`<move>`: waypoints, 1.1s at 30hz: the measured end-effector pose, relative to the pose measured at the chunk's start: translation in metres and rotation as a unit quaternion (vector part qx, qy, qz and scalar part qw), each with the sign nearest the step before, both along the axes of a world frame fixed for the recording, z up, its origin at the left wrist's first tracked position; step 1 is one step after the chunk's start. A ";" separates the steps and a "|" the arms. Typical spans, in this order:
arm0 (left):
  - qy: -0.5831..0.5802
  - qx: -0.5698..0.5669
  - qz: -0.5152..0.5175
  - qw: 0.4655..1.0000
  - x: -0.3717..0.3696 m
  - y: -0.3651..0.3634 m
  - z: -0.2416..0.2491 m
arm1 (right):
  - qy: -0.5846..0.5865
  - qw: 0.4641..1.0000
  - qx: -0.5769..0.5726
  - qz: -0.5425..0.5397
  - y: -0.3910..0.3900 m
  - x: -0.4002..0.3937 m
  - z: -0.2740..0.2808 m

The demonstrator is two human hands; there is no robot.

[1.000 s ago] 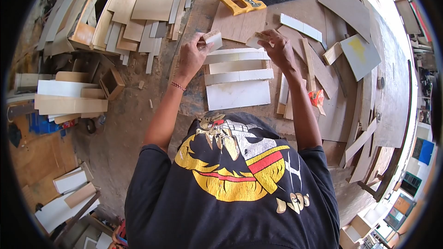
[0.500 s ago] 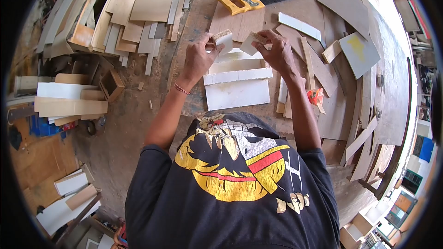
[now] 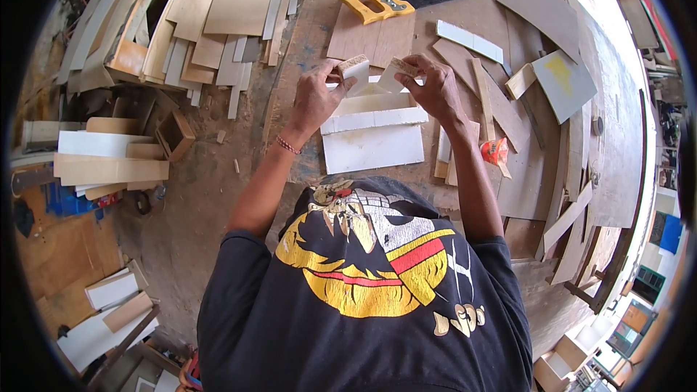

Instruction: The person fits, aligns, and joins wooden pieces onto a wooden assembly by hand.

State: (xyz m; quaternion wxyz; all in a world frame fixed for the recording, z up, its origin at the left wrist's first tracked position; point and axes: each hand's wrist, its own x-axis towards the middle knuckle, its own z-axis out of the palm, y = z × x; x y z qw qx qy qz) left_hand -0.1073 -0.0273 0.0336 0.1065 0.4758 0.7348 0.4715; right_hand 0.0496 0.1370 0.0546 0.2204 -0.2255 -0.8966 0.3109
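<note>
My left hand is closed on a small white board piece with a rough brown edge. Pinched in my right hand is a similar white piece, its chipboard edge facing up. The two pieces are apart, tilted, over the far side of a white box-like assembly that lies on the wooden work surface. The hands are on either side of the assembly's far end.
Beyond the hands, a yellow-handled saw lies on a brown board. A white strip and an orange packet are to the right. Stacked boards stand at the left.
Both hands have moved slightly nearer to my body with their pieces, and the left piece has turned a little. The assembly and the saw have stayed put.
</note>
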 end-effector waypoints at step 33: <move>-0.041 -0.177 0.049 0.982 0.005 -0.012 -0.020 | -0.128 0.992 -0.004 -0.018 0.007 0.009 -0.036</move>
